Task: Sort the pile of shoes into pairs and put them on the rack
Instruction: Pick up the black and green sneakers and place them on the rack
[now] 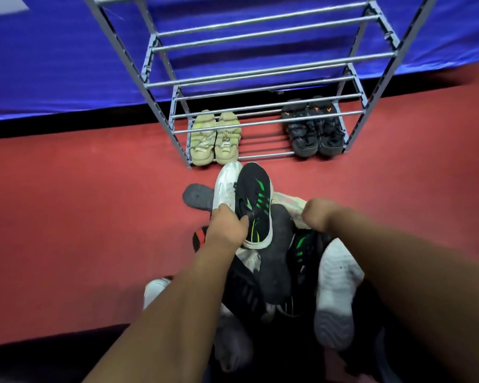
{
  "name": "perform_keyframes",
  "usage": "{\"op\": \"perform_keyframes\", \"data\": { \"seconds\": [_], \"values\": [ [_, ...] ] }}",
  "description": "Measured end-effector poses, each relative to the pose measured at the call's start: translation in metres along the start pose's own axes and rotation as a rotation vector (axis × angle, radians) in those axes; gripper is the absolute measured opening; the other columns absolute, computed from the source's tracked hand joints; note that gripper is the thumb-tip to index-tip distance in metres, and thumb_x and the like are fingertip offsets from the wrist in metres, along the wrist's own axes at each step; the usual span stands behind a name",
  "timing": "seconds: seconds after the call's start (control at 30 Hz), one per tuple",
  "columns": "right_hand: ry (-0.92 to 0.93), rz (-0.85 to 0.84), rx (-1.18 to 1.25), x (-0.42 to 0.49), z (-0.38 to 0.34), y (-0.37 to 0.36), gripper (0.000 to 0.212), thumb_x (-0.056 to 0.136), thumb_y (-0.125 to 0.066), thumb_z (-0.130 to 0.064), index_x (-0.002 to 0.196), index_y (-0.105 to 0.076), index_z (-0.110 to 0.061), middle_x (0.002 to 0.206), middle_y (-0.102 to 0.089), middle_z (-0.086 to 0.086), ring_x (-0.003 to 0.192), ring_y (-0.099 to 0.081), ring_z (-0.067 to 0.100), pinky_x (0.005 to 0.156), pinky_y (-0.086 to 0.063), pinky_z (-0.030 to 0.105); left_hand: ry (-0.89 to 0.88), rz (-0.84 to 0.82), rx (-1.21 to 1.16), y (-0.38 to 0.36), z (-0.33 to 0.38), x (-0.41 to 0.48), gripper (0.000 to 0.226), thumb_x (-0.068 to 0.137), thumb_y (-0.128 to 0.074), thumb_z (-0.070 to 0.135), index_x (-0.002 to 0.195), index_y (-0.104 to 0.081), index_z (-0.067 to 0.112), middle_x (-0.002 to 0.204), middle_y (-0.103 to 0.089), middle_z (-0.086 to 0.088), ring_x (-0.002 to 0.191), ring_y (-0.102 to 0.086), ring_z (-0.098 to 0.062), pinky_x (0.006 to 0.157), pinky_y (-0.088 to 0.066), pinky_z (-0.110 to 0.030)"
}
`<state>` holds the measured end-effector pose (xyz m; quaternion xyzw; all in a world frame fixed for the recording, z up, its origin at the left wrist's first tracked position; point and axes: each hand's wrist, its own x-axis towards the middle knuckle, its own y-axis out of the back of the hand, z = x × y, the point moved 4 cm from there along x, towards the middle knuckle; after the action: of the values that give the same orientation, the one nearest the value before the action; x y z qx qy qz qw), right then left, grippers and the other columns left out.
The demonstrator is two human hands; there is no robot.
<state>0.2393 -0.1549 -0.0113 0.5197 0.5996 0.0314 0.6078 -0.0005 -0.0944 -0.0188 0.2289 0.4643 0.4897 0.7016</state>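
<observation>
Left hand (227,228) has its fingers (241,222) clamped on the black shoe with green stripes (256,194), on top of the pile (277,272) on the red floor (94,203). Right hand (317,214) curls down into the pile, can't tell if it's gripping anything. The rack (260,84) holds a beige pair (216,139) and a black pair (313,131) at the bottom.
</observation>
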Motion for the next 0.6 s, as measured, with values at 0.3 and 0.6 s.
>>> {"op": "perform_keyframes", "data": {
  "seconds": [0.3,0.6],
  "values": [
    [-0.032,-0.111,-0.31,-0.013,0.055,-0.017,0.033,0.097,-0.066,-0.025,0.127,-0.068,-0.014,0.126,-0.069,0.009,0.102,-0.061,0.025,0.086,-0.049,0.029,-0.575,-0.167,0.268,-0.045,0.06,-0.045,0.027,0.098,-0.052,0.019,0.123,-0.062,0.02,0.12,-0.059,0.0,0.116,-0.055,-0.026,0.095,-0.052,-0.044],
    [-0.054,-0.171,-0.342,-0.002,0.072,-0.03,0.087,0.082,-0.083,-0.053,0.148,-0.046,-0.011,0.143,-0.057,0.01,0.138,-0.048,0.034,0.101,-0.044,0.037,-0.797,-0.292,0.843,-0.108,0.054,-0.072,0.033,0.095,-0.059,0.034,0.124,-0.069,0.022,0.127,-0.059,0.003,0.125,-0.04,-0.027,0.103,-0.038,-0.042]
  ]
}}
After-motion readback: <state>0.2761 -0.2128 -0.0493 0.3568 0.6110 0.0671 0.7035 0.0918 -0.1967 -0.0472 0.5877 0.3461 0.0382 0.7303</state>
